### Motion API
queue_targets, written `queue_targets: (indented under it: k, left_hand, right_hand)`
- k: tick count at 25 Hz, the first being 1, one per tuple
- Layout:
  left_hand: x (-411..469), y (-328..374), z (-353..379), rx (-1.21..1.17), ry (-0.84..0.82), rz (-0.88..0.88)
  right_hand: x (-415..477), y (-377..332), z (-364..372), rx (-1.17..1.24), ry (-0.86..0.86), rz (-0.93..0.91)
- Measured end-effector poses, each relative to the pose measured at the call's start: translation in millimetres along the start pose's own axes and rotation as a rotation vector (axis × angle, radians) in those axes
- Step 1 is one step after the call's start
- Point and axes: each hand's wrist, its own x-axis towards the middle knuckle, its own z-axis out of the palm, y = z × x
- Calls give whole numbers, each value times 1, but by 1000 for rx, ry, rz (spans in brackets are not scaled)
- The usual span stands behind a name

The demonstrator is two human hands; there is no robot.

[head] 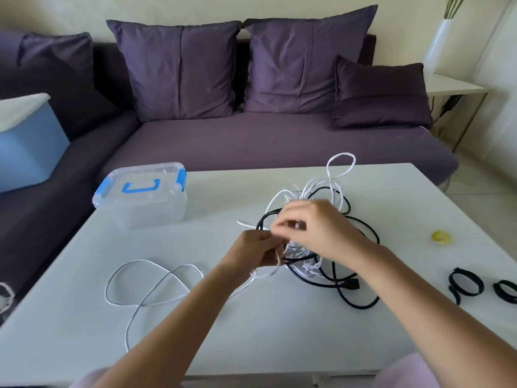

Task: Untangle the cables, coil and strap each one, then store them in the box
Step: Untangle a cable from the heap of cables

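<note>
A tangle of white cable (333,186) and black cable (361,303) lies on the white table (279,340), right of centre. My left hand (257,252) grips white cable at the tangle's near-left edge. My right hand (310,225) pinches a white strand just above it, blurred by motion. A freed length of white cable (151,281) loops across the table to the left. The clear plastic box (142,197) with blue latches and handle stands at the far left, lid on.
Two black straps (464,284) lie at the table's right edge, with a small yellow object (441,237) beyond them. A purple sofa (251,141) with cushions runs behind the table. A blue bin (25,144) sits on its left part.
</note>
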Motion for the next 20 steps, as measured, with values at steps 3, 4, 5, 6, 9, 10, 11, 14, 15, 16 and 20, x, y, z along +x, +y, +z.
queue_targets:
  k: [3, 4, 5, 6, 9, 10, 11, 14, 15, 16, 20]
  left_hand:
    - [4, -9, 6, 205, 60, 121]
    - [2, -10, 9, 313, 93, 183]
    - [0, -12, 11, 426, 125, 239]
    - [-2, -14, 14, 520, 152, 282]
    - [-5, -26, 21, 671, 237, 374]
    - [-5, -29, 22, 687, 264, 405]
    - [-5, -30, 22, 679, 279, 452]
    - [-3, -24, 16, 646, 271, 690]
    - [-2, -21, 13, 657, 267, 769]
    - [-1, -16, 8, 681, 266, 826]
    - [7, -10, -20, 791, 241, 844]
  right_hand:
    - [12, 17, 2, -195, -15, -3]
    - [13, 20, 3, -236, -142, 53]
    - [13, 21, 4, -279, -247, 119]
    - [14, 23, 4, -317, -317, 184]
    - [16, 13, -2, -398, -378, 268]
    - [16, 9, -4, -434, -357, 246]
    - [16, 7, -7, -420, -311, 217]
    - [21, 3, -22, 26, 11, 299]
    - [23, 7, -32, 282, 197, 356]
    - [24, 15, -45, 555, 407, 434]
    - [15, 63, -89, 1183, 861, 773]
